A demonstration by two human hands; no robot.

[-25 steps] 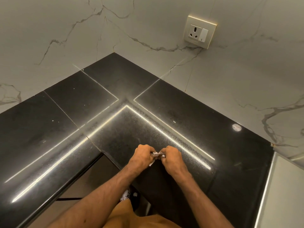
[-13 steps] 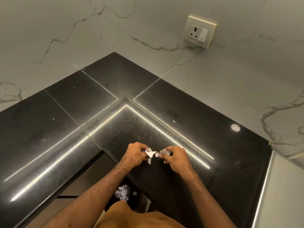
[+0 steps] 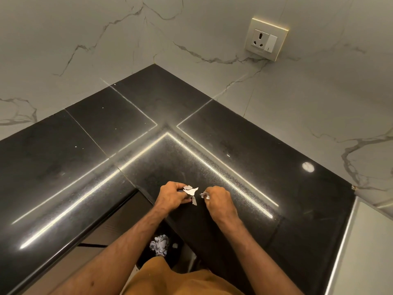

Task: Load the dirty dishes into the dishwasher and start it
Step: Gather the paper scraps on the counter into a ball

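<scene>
**Head camera: two ragged scraps, one in each hand, over the counter's inner corner**

And here we are, right at the action: the left hand (image 3: 173,195) has its fingers curled and pinches a white scrap (image 3: 190,191). It is ragged-edged, with a thin strip hanging down from it. Just across a narrow gap, the right hand (image 3: 219,199) is curled tight too and nips a smaller scrap (image 3: 205,195) at its fingertips. The two pieces are close but not touching. What the material is, paper or wrapper, I cannot tell.

Both hands are held over the front edge of the black polished counter (image 3: 244,145), exactly where its L-shape turns. Whether they rest on the stone or sit above it is not clear.

Looking down between the forearms, a crumpled white wad (image 3: 160,248) lies in a dark space below the counter edge. At the bottom of the view is an orange-brown garment (image 3: 180,282).

Moving out, long bright lines of light streak the counter, and a round bright spot (image 3: 308,167) shows on it far to the right. Behind it rises a grey-veined marble wall (image 3: 212,28) with a cream socket (image 3: 265,39) and its switch set in it, upper right. A pale surface (image 3: 372,252) butts against the counter's right end.
</scene>
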